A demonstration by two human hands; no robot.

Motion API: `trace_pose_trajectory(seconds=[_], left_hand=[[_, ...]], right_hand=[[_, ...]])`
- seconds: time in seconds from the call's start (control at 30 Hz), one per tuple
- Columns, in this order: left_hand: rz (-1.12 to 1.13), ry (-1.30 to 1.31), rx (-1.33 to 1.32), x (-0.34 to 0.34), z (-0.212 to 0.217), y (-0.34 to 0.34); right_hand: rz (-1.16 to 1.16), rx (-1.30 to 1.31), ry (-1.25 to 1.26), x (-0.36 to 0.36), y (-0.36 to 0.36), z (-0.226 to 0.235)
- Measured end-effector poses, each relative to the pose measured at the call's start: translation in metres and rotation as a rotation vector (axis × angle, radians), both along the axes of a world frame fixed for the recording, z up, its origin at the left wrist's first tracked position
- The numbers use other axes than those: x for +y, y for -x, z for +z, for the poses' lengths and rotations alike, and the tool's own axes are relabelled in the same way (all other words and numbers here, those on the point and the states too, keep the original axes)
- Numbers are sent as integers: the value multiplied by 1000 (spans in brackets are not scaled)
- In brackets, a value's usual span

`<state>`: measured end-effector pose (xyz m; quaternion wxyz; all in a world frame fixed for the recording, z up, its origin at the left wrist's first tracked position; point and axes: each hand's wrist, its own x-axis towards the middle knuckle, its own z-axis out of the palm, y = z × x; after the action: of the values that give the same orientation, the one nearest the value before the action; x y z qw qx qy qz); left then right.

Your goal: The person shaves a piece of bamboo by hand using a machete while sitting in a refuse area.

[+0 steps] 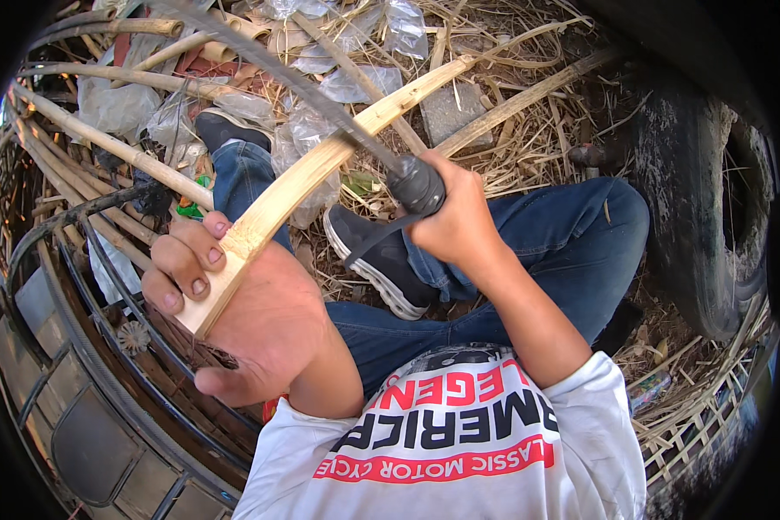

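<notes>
My left hand (264, 316) has its fingers curled over the near end of a pale split bamboo strip (299, 173), with the palm up beneath it and the thumb sticking out. The strip slants away to the upper right, and its far part narrows. In my right hand (462, 212) is the black wrapped handle of a long knife (419, 185), a dark strap hanging below it. The grey blade runs to the upper left and crosses over the strip; it is blurred, and I cannot tell whether its edge touches the bamboo.
Bamboo poles (130, 160) lie at the left beside a black metal frame (78, 217). Clear plastic bags (117, 108), dry shavings (529, 113) and a grey block (457, 113) cover the ground ahead. A worn tyre (693, 208) stands at the right, near a woven basket (702, 425).
</notes>
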<state>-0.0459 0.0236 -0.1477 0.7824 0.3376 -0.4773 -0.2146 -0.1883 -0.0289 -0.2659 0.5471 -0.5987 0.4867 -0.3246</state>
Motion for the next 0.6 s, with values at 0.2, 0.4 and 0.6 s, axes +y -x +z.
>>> trace_pose_trajectory(seconds=[0.2, 0.4, 0.6], left_hand=[[-13, 23, -34, 1, -4, -6], [-51, 9, 24, -4, -1, -3], [-33, 12, 30, -4, -5, -13]], right_hand=[[-37, 68, -89, 0, 11, 10], [30, -5, 23, 4, 2, -1], [-81, 62, -42, -5, 11, -8]])
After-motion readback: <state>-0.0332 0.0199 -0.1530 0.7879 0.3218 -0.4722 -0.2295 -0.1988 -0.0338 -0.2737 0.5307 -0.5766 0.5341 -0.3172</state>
